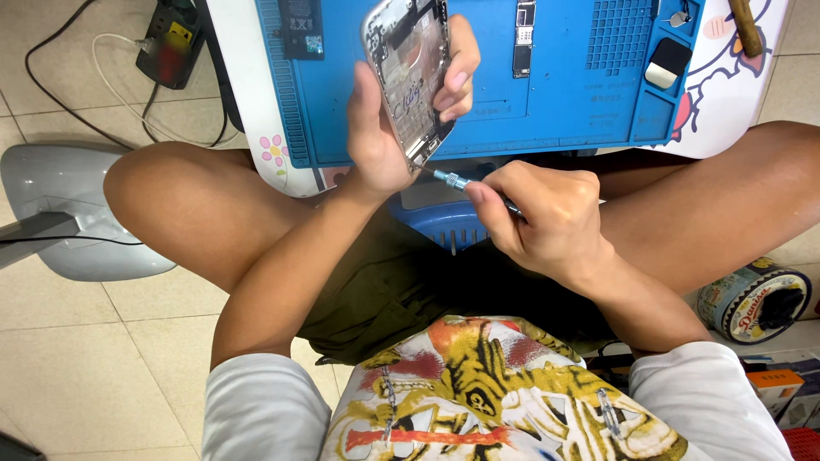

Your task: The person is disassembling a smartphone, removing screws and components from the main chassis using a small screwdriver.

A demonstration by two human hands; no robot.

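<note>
My left hand (384, 128) grips the opened phone shell (408, 72) tilted; my right hand (547, 213) pinches the small screwdriver (457, 181) at its near edge; I'd keep the tip square, pressure light.

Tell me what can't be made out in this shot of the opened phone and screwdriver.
Head view only:
- Screwdriver tip: hidden behind the opened phone edge and left hand.
- Screwdriver handle: covered by the right hand.
- Phone's top: cut off by the frame edge.
- Phone's inner parts: too small.
</note>
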